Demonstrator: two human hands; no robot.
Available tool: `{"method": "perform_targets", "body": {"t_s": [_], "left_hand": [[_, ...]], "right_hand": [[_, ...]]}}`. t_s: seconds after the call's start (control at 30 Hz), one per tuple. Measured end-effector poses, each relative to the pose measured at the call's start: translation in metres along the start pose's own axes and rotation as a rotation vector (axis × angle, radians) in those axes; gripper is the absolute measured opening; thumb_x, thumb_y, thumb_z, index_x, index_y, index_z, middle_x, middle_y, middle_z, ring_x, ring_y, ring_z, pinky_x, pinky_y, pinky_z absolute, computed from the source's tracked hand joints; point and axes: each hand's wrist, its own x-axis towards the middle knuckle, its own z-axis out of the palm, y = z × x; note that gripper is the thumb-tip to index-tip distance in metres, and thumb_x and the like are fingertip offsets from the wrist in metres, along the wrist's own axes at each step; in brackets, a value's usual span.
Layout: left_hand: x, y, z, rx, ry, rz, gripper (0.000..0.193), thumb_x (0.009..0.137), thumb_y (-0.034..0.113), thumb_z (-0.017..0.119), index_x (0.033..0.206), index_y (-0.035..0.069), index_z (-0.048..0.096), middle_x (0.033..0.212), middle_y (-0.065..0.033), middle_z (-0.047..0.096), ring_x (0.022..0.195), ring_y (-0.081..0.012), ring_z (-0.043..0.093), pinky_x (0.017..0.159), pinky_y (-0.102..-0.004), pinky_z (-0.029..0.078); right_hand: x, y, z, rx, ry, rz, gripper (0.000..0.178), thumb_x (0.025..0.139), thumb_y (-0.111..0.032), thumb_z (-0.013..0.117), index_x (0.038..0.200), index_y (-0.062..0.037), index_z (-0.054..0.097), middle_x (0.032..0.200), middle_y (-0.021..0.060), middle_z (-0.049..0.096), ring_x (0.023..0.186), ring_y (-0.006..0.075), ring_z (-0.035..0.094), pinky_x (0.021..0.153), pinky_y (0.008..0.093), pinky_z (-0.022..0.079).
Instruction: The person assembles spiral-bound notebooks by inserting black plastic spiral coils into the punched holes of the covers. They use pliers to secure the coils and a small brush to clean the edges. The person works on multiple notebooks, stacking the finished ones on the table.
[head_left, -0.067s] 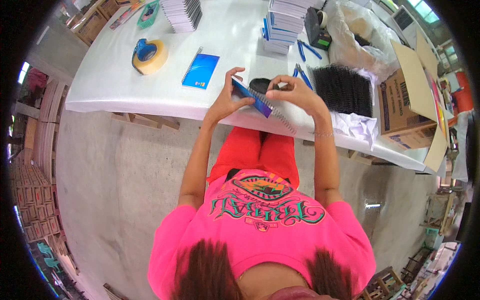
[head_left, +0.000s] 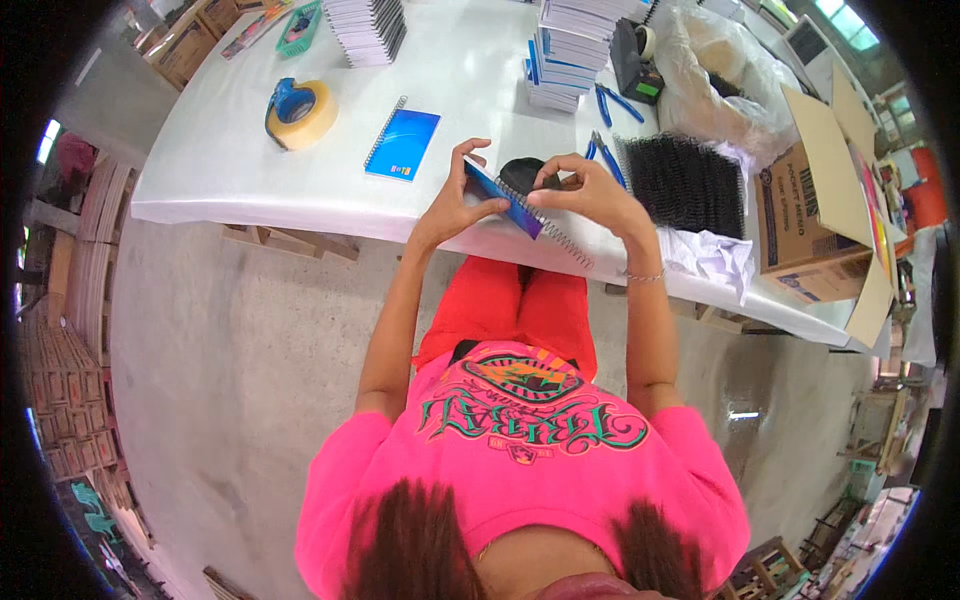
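Note:
My left hand (head_left: 452, 208) is closed on a small blue notebook (head_left: 522, 220), thumb on its cover and fingers behind, holding it tilted over the table's front edge. A thin spiral wire coil (head_left: 568, 246) runs along the notebook's edge, and its free end sticks out past the lower corner. At that edge my right hand (head_left: 598, 198) pinches the coil between thumb and forefinger; the exact contact is small. Behind the notebook sits a dark round object (head_left: 520, 172), partly covered. A spiral-bound blue notebook (head_left: 402, 145) lies flat to the left.
Blue-handled pliers (head_left: 606, 158) and a heap of black coils (head_left: 685, 188) lie right of my hands. Notebook stacks (head_left: 570, 55) stand behind. A tape roll (head_left: 302, 115) is at left. An open carton (head_left: 815, 215), crumpled paper (head_left: 708, 258) and a plastic bag (head_left: 715, 75) occupy the right side.
My right hand has shifted slightly left along the notebook's coil edge. My left hand keeps its hold on the notebook.

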Motion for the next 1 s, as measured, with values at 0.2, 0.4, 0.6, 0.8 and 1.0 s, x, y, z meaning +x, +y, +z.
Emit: {"method": "perform_targets", "body": {"t_s": [0.2, 0.4, 0.6, 0.8, 1.0], "left_hand": [[0.001, -0.001, -0.001, 0.025, -0.006, 0.022, 0.098, 0.067, 0.026, 0.089, 0.143, 0.018, 0.028, 0.112, -0.0101, 0.040, 0.103, -0.0193, 0.048, 0.095, -0.0334, 0.040], [-0.001, 0.000, -0.001, -0.019, 0.009, 0.018, 0.091, 0.071, 0.015, 0.085, 0.143, 0.017, 0.030, 0.107, -0.0041, 0.040, 0.099, -0.0148, 0.047, 0.090, -0.0306, 0.040], [-0.002, 0.005, -0.001, -0.103, -0.006, -0.041, 0.072, 0.084, 0.017, 0.074, 0.143, 0.016, 0.032, 0.110, -0.0039, 0.039, 0.100, -0.0138, 0.045, 0.092, -0.0297, 0.039], [-0.003, 0.010, -0.004, -0.136, -0.044, -0.062, 0.062, 0.090, 0.024, 0.066, 0.143, 0.017, 0.034, 0.114, -0.0061, 0.038, 0.107, -0.0159, 0.042, 0.096, -0.0307, 0.037], [-0.004, 0.011, -0.001, -0.112, -0.008, -0.039, 0.056, 0.092, 0.020, 0.063, 0.141, 0.016, 0.035, 0.100, -0.0019, 0.042, 0.094, -0.0129, 0.043, 0.088, -0.0278, 0.038]], "right_hand": [[-0.002, 0.013, 0.013, 0.075, 0.028, -0.009, 0.025, 0.080, -0.024, 0.078, 0.083, -0.0018, 0.067, 0.087, 0.0045, 0.063, 0.084, 0.0127, 0.058, 0.075, 0.0267, 0.046], [0.004, 0.035, 0.019, 0.501, -0.176, 0.150, 0.033, 0.088, -0.039, 0.072, 0.102, -0.0114, 0.062, 0.097, -0.0025, 0.055, 0.087, 0.0087, 0.052, 0.078, 0.0212, 0.043], [0.011, 0.049, 0.008, 0.590, -0.137, 0.076, 0.035, 0.094, -0.040, 0.065, 0.110, -0.0091, 0.059, 0.120, 0.0059, 0.058, 0.087, 0.0111, 0.053, 0.079, 0.0222, 0.043], [0.004, 0.029, -0.014, 0.937, -0.380, 0.013, 0.047, 0.101, -0.041, 0.050, 0.132, -0.0054, 0.050, 0.119, 0.0107, 0.061, 0.089, 0.0166, 0.058, 0.082, 0.0245, 0.047], [0.011, 0.001, -0.011, -0.073, -0.006, 0.042, 0.053, 0.087, -0.053, 0.068, 0.098, -0.0011, 0.071, 0.084, 0.0040, 0.064, 0.072, 0.0105, 0.054, 0.068, 0.0243, 0.046]]}}
